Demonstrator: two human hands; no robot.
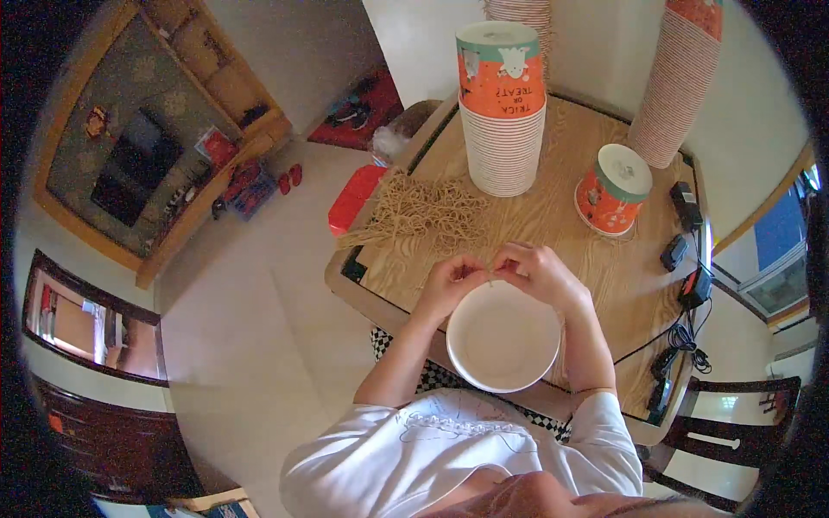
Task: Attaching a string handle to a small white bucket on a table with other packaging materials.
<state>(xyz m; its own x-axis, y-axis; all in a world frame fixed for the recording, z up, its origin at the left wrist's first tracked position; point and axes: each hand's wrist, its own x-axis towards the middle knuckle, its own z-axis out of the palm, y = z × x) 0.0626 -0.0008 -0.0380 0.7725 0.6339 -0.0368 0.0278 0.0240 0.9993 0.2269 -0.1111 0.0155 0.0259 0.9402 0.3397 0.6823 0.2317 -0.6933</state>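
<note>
A white paper bucket (505, 337) sits with its open mouth toward me at the near edge of the table, against my shirt. My left hand (456, 283) and my right hand (537, 274) meet at its far rim, fingertips pinched together. Between them shows a short bit of tan cord (491, 278), mostly hidden by the fingers. Beyond my left hand lies a tangled pile of tan cords (427, 211). A finished-looking orange and green bucket (611, 192) stands upside down past my right hand.
A tall stack of nested buckets (505, 138) stands at the table's far side, another (678, 86) at the far right corner. A red box (356, 197) sits at the left edge. Black adapters (686, 205) and cables (682, 337) line the right edge, near a dark chair (734, 432).
</note>
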